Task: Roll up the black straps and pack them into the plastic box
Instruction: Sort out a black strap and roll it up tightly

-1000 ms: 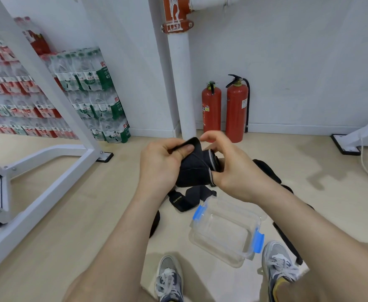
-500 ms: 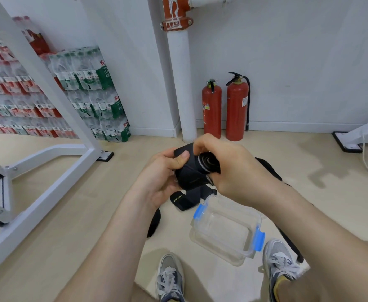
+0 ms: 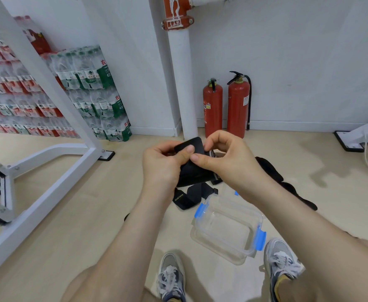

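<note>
The black strap is up in the air between both hands, above the floor and just behind the plastic box. It is soft, matte fabric, bunched into a thick, partly wound bundle, with a flat end flap with rounded corners standing up at the top. The left hand is wrapped round the bundle, thumb pressed flat on the flap. The right hand pinches the flap's edge between thumb and forefinger, its other fingers curled behind.

Below them a second strap lies on the pale wood-look floor, with small white letters that seem to read XUEYING. More black straps lie heaped behind the right forearm. The plastic box is clear, rectangular with rounded corners, open, with blue clips at its ends; it sits on the floor touching the lettered strap, just ahead of grey laced shoes.

Against the white wall stand two glossy red fire extinguishers beside a white pipe. To the left, shrink-wrapped packs of water bottles carry green and red labels with Chinese characters, behind a white metal frame.
</note>
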The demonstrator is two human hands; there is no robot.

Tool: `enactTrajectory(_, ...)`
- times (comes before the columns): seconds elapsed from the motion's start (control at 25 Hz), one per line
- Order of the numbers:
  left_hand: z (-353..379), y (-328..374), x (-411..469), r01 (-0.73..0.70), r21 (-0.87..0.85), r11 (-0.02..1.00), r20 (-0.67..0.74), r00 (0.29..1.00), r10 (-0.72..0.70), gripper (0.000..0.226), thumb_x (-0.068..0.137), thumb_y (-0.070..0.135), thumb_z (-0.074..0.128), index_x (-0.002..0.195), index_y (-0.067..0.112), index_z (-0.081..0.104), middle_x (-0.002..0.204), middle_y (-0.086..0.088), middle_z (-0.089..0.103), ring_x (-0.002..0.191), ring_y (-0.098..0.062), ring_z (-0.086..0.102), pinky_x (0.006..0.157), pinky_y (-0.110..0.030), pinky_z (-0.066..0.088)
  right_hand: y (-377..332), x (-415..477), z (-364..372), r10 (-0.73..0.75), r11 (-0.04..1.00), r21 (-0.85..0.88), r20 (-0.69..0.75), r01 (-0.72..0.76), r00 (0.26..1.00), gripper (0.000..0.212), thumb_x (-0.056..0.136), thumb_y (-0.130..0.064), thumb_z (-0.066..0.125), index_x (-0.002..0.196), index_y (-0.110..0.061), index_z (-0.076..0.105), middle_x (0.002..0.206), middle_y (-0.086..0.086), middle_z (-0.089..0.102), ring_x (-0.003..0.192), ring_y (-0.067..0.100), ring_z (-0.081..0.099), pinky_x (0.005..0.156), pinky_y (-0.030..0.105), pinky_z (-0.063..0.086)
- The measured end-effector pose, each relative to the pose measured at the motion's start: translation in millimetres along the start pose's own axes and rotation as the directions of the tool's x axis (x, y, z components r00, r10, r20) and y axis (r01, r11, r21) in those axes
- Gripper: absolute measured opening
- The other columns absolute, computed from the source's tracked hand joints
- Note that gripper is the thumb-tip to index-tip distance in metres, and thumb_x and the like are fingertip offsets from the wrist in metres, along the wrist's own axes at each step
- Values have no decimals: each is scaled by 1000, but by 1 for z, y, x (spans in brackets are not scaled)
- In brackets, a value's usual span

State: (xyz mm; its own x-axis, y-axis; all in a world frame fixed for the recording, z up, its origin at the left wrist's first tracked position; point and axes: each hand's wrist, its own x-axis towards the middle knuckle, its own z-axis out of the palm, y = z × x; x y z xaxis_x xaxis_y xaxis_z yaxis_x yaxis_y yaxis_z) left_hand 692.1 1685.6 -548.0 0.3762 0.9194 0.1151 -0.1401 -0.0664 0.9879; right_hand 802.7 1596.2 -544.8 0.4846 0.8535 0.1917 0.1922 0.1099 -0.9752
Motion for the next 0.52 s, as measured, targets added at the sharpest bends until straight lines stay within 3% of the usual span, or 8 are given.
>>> enactTrajectory(0.08, 0, -7, 0, 50, -70, 996, 44, 998, -47, 12, 81, 3, 75, 81, 15, 72, 81, -9, 71, 73, -23, 69, 66, -37, 58, -2, 0, -1, -104, 989, -107, -36, 100, 994, 39, 76, -13, 83, 84, -24, 46, 93, -4, 62, 93, 25, 65, 82, 34, 57)
enactTrajectory(0.16, -1, -9, -1, 236, -93, 967, 185, 959, -216, 21, 86, 27, 74, 102, 16, 66, 99, -11, 72, 87, -28, 72, 73, -46, 61, -4, 1, -4, -177, 975, -139, -23, 172, 984, 45, 75, -14, 82, 86, -31, 43, 94, -10, 56, 94, 25, 64, 81, 46, 57)
enactTrajectory(0.24, 0, -8, -4, 394, -7, 919, 272, 885, -377, 39, 87, 48, 67, 111, 18, 64, 101, -10, 74, 86, -30, 73, 63, -38, 60, -4, 3, -6, -247, 949, -204, 0, 242, 969, 44, 73, -17, 80, 91, -32, 43, 96, -9, 53, 97, 26, 63, 80, 50, 55)
enactTrajectory(0.28, 2, -7, -6, 404, -10, 915, 269, 882, -387, 34, 88, 46, 64, 108, 18, 65, 94, -8, 74, 78, -27, 72, 55, -32, 56, -4, 2, -5, -279, 933, -232, 14, 275, 960, 43, 72, -18, 79, 94, -30, 43, 98, -6, 52, 98, 26, 62, 80, 50, 54)
enactTrajectory(0.4, 7, -3, -5, 244, -125, 962, 184, 958, -219, 8, 90, 14, 60, 95, 17, 65, 81, -5, 71, 71, -19, 69, 56, -31, 54, -1, 2, -3, -246, 939, -229, 76, 257, 966, 42, 77, -19, 78, 106, -26, 47, 111, -1, 55, 106, 20, 61, 89, 42, 54)
enactTrajectory(0.52, 6, 3, -6, 51, -119, 992, 156, 987, -32, 15, 83, 5, 60, 86, 20, 64, 79, -5, 69, 74, -22, 69, 62, -40, 58, -1, 4, -8, 42, 997, -77, 173, -29, 984, 41, 84, -25, 78, 119, -21, 58, 114, 7, 64, 103, 22, 68, 89, 44, 58)
